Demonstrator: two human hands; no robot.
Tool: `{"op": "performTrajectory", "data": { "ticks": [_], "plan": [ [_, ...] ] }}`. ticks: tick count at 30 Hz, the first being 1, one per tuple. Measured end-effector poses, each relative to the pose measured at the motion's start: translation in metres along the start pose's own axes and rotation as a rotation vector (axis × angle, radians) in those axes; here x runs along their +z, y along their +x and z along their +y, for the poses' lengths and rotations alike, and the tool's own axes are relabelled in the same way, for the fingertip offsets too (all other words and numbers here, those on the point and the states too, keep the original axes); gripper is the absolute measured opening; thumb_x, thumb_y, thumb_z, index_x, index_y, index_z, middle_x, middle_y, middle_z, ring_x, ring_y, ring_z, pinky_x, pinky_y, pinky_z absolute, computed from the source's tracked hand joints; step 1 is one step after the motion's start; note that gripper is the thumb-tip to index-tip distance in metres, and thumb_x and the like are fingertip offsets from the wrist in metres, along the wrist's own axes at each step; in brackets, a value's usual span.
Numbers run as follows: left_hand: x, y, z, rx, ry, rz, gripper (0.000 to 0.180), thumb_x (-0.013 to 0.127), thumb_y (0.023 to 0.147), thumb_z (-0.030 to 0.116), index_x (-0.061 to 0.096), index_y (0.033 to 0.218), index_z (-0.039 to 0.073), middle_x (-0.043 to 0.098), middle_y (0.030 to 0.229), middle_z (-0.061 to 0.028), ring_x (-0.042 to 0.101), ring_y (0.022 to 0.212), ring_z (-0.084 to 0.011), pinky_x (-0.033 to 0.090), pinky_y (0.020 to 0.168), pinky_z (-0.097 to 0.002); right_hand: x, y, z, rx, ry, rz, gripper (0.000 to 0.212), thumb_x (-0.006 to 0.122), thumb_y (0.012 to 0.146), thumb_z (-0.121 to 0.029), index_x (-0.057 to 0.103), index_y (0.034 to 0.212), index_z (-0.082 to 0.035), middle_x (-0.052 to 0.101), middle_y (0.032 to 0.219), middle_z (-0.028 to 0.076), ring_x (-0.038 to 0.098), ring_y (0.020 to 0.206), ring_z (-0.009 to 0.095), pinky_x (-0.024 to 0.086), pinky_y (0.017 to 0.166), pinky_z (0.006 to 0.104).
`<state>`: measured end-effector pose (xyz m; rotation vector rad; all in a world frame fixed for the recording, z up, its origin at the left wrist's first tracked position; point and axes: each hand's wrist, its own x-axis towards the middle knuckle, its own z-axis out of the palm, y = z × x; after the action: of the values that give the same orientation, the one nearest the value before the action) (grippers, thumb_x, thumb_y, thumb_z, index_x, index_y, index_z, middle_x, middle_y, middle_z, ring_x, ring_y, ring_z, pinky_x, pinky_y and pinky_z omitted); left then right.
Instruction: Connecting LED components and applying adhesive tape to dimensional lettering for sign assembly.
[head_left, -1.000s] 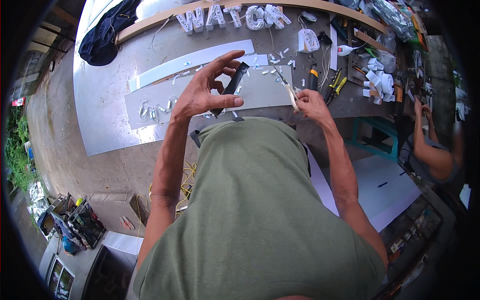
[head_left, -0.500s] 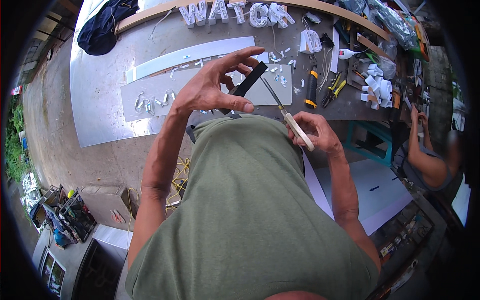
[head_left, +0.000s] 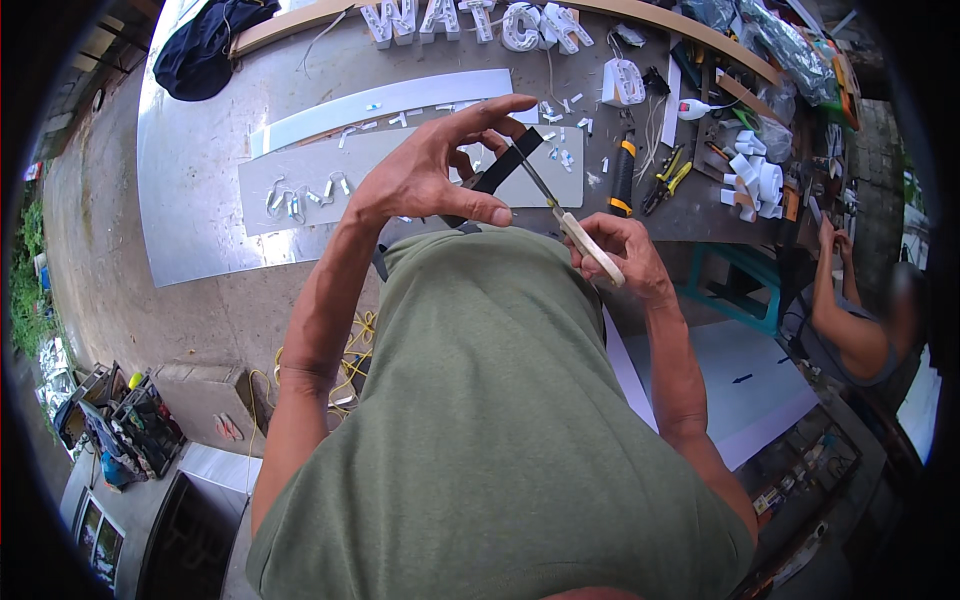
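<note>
My left hand [head_left: 425, 165] grips a strip of black tape [head_left: 510, 162], thumb and fingers curled around it. The strip slants up to the right, its far end sticking out past the fingers. In my right hand [head_left: 635, 258] is a pair of scissors with cream handles [head_left: 590, 247]. Its blades point up and left, and they reach the tape near its free end. Whether the blades pinch the tape, I cannot tell. Below both hands, several small white LED modules [head_left: 293, 200] lie on a grey panel [head_left: 550, 190].
White block letters [head_left: 450, 22] stand along the bench's far side. A yellow-black cutter [head_left: 623, 178], pliers [head_left: 668, 180] and white plastic curls [head_left: 748, 180] sit to the right. A teal stool [head_left: 735, 285] is below the bench. Another person [head_left: 845, 320] works at far right.
My right hand has moved up and left with the scissors, bringing the blades onto the end of the black tape. My left hand has barely shifted.
</note>
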<state>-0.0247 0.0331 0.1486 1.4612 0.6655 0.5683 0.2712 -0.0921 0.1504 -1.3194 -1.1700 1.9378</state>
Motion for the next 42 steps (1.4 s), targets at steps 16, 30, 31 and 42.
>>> {"op": "performTrajectory", "data": {
  "ticks": [16,30,31,42],
  "plan": [
    [0.001,-0.002,0.002,-0.042,0.003,0.002,0.116,0.096,0.054,0.043,0.044,0.153,0.013,0.06,0.133,-0.0168,0.058,0.115,-0.0279,0.055,0.077,-0.0343,0.001,0.006,-0.002,0.056,0.01,0.031,0.035,0.074,0.081,-0.01,0.065,0.11,0.006,0.067,0.084,0.007,0.063,0.071,0.01,0.054,0.067,0.0233],
    [0.001,-0.003,-0.001,-0.056,0.028,-0.008,0.115,0.096,0.054,0.044,0.044,0.153,0.015,0.061,0.133,-0.0159,0.058,0.116,-0.029,0.055,0.079,-0.0352,-0.002,0.007,0.006,0.027,-0.011,0.002,0.03,0.074,0.088,-0.01,0.065,0.111,0.006,0.072,0.085,0.007,0.065,0.069,0.009,0.054,0.066,0.0245],
    [0.0,-0.003,-0.001,-0.058,0.028,-0.008,0.115,0.096,0.055,0.044,0.044,0.153,0.016,0.061,0.132,-0.0157,0.058,0.116,-0.0288,0.055,0.079,-0.035,-0.002,0.007,0.007,0.027,-0.01,0.003,0.03,0.074,0.088,-0.01,0.065,0.111,0.006,0.072,0.085,0.007,0.065,0.069,0.009,0.054,0.066,0.0245],
    [0.001,-0.002,-0.003,-0.055,0.03,-0.005,0.113,0.095,0.055,0.043,0.045,0.153,0.015,0.061,0.131,-0.0149,0.059,0.113,-0.0269,0.055,0.077,-0.033,-0.003,0.009,0.01,0.052,-0.028,0.001,0.032,0.076,0.087,-0.013,0.066,0.112,0.005,0.073,0.086,0.008,0.066,0.07,0.009,0.055,0.066,0.0246]
  ]
}}
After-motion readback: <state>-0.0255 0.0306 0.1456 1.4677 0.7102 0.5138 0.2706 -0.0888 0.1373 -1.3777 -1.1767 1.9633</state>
